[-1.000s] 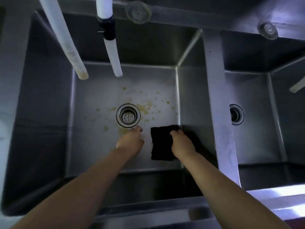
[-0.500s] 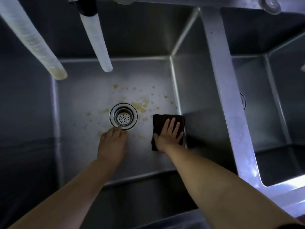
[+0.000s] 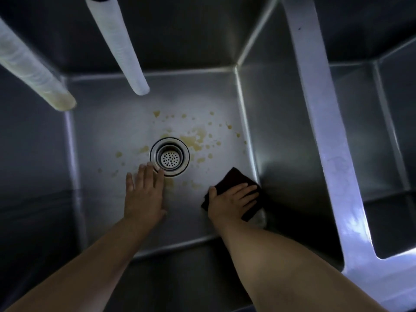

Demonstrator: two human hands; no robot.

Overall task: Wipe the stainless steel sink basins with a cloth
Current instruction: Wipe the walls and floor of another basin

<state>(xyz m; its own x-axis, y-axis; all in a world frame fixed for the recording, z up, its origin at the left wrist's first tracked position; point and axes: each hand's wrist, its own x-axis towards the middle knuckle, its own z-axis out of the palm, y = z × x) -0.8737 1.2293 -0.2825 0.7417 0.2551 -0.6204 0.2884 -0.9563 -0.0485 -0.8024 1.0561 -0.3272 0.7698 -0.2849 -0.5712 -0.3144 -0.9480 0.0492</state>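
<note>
Your right hand (image 3: pixel 231 202) lies flat on the cloth (image 3: pixel 234 180), your left hand (image 3: pixel 144 194) spread beside the drain (image 3: pixel 170 156) — sweep firmly over the yellow stains (image 3: pixel 195 137), overlapping strokes.

The right hand (image 3: pixel 231 200), which a second ago gripped the dark cloth (image 3: pixel 234 179) by its edge beside the drain (image 3: pixel 170 156), now lies flat on it with straight fingers (image 3: pixel 246 192), and the cloth sits turned at an angle, pushed into the right front corner of the basin floor (image 3: pixel 108 136) against the side wall. The left hand (image 3: pixel 144 194) has spread open, its fingertips now touching the drain's rim, and the head camera has dropped closer, so the neighbouring basin (image 3: pixel 391 136) shows less.
</note>
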